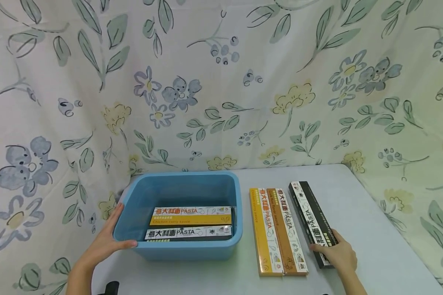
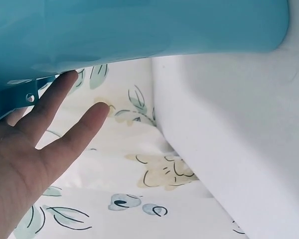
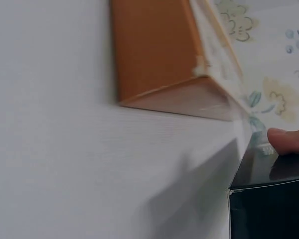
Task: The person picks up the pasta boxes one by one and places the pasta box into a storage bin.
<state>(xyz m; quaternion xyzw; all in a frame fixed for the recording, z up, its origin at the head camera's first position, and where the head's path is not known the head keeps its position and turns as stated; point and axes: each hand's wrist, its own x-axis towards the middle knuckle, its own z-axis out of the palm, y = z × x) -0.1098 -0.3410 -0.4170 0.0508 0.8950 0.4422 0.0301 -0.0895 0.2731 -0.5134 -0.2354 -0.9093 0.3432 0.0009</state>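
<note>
My left hand (image 1: 103, 239) rests on the near left corner of a blue plastic bin (image 1: 184, 250), thumb along the front rim. In the left wrist view its fingers (image 2: 84, 127) are straight and spread beside the bin's outer wall (image 2: 139, 30). On the right, my right hand (image 1: 341, 254) grips the near end of a black-and-white pasta box (image 1: 310, 217), thumb on one side and fingers across the other. The right wrist view shows that thumb (image 3: 289, 141) on the black box (image 3: 269, 214). Inside the bin lie a yellow-and-white pasta box (image 1: 190, 220) and a black-and-white one (image 1: 188, 234).
Between the bin and the held box, a yellow pasta box (image 1: 260, 233) and a brown pasta box (image 1: 284, 233) lie side by side on the white table (image 1: 387, 254). A floral cloth (image 1: 221, 86) hangs behind the table and along its sides.
</note>
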